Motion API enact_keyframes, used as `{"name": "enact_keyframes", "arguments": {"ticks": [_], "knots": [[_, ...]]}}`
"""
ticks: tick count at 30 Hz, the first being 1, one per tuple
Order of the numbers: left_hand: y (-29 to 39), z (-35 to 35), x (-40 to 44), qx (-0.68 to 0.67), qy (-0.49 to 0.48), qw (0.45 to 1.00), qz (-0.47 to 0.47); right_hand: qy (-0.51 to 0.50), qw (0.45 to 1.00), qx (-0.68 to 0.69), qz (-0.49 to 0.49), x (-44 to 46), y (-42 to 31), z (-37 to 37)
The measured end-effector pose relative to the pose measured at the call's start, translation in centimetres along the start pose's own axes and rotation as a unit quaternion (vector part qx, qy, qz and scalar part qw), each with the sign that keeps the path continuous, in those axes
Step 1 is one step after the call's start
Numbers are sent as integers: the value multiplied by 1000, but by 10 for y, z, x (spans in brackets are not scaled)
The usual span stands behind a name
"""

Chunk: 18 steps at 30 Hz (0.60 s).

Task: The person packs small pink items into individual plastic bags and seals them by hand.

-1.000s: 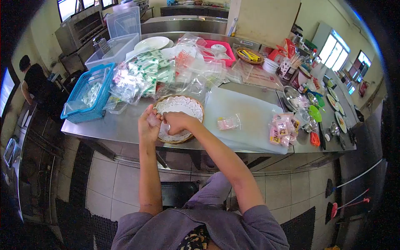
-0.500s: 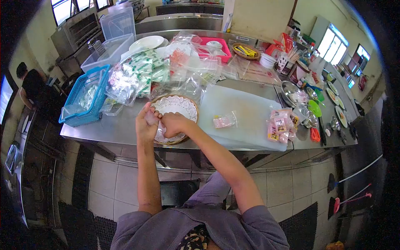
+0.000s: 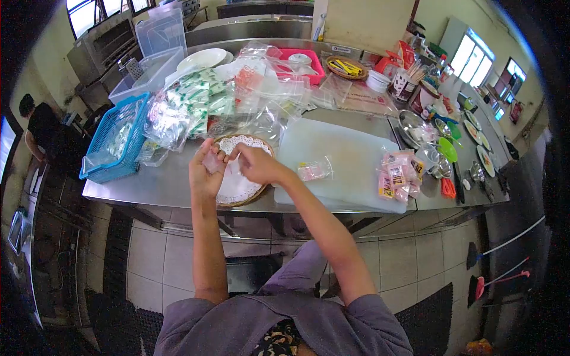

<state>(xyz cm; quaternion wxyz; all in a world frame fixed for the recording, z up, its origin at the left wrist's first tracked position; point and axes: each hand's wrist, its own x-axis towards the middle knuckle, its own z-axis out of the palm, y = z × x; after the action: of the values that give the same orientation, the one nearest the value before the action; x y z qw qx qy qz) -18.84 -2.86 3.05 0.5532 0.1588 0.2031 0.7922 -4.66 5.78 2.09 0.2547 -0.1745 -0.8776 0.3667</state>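
Note:
My left hand (image 3: 206, 172) is raised at the left edge of a round wicker basket (image 3: 262, 190), its fingers curled on a small clear plastic packet (image 3: 212, 161). What the packet contains is too small to tell. Close beside it, my right hand (image 3: 256, 164) hovers over the basket with fingers bent and tips pinched near the packet; whatever they grip is hidden. A white lace-edged paper doily (image 3: 240, 186) lines the basket. To the right, one pink packet (image 3: 314, 170) lies on a white cutting board (image 3: 344, 145), and several labelled pink packets (image 3: 399, 175) are piled at its right side.
Clear plastic bags (image 3: 261, 107) and green-patterned packs (image 3: 199, 95) are heaped behind the wicker basket. A blue basket (image 3: 119, 142) stands left. Bowls (image 3: 409, 127), a knife (image 3: 458, 184) and plates (image 3: 473, 123) fill the right side. Another person (image 3: 47, 133) stands far left.
My right hand has lifted slightly, and its fingers have opened a little from a tight fist against my left hand. The packet in my left hand shows more clearly.

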Motion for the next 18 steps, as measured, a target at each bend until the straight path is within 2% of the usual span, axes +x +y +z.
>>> {"name": "enact_keyframes", "arguments": {"ticks": [2, 3, 6, 9, 12, 15, 18], "knots": [[-6, 9, 1, -1, -18, 1000, 3, 34, 999, 16, -1, -8, -7, -23], [-10, 15, 2, -2, -28, 1000, 4, 31, 998, 52, 34, -14, -10, -35], [-28, 38, -2, 30, -35, 999, -6, 170, 982, 56, 54, -34, -1, -55], [-60, 51, -7, 64, -43, 996, -33, 348, 937, 12, 24, -60, 6, -73], [-93, 69, -19, 182, -51, 982, 1, 406, 910, -64, 50, -95, 13, -86], [-124, 66, -23, 357, -78, 930, 43, 435, 893, -86, 84, -118, 20, -94], [-139, 72, -21, 588, -123, 775, 195, 436, 887, -99, 116, -132, 27, -99]]}}
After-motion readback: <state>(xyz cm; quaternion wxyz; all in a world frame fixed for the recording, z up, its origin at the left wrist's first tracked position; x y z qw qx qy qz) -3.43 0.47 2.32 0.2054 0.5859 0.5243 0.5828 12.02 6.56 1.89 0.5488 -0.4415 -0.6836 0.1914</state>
